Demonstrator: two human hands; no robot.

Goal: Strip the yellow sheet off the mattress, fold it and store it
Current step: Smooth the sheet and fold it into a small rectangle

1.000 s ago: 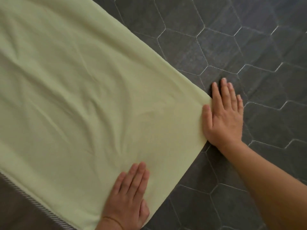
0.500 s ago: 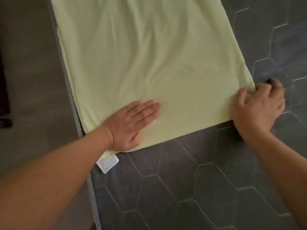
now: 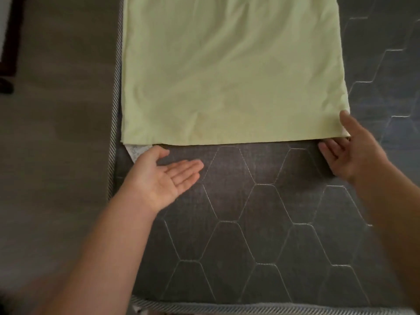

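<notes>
Head view: 2 hands lie at the near edge of the yellow sheet (image 3: 229, 71). Left hand (image 3: 162, 178), lower left of centre, is palm up with fingers straight and holds nothing — its thumb is near a white tag (image 3: 136, 151) under the sheet's corner. Right hand (image 3: 353, 151), at the right, has fingers spread at the other corner, thumb on the cloth. Folded sheet covers the upper centre of the dark quilted mattress (image 3: 250, 223); floor (image 3: 56, 133) fills the left.
</notes>
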